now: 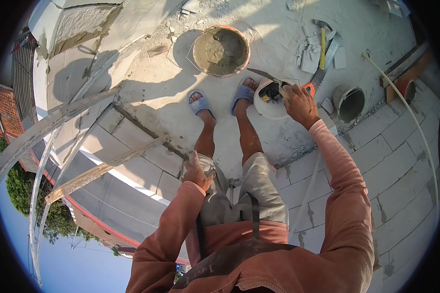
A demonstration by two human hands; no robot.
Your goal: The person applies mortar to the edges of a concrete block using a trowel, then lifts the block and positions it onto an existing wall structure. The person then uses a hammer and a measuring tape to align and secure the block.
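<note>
My right hand [300, 103] is closed around the handle of a trowel, its narrow dark blade [265, 74] pointing left. Below the trowel stands a whitish round bucket [271, 110] holding dark items and something yellow, not clear enough to name. Over my left knee, my left hand [196, 175] has one finger stretched out and the others loosely bent; nothing shows in it. Ahead of my feet, an orange-rimmed bucket [221, 71] contains wet grey mortar [225, 49].
To the right lie a yellow-handled hammer [322, 49], a handsaw [326, 62] and broken white blocks [310, 59]. A grey bucket [351, 103] lies beside the block wall [391, 151]. Wooden poles [105, 168] cross the low wall at left, with a drop beyond.
</note>
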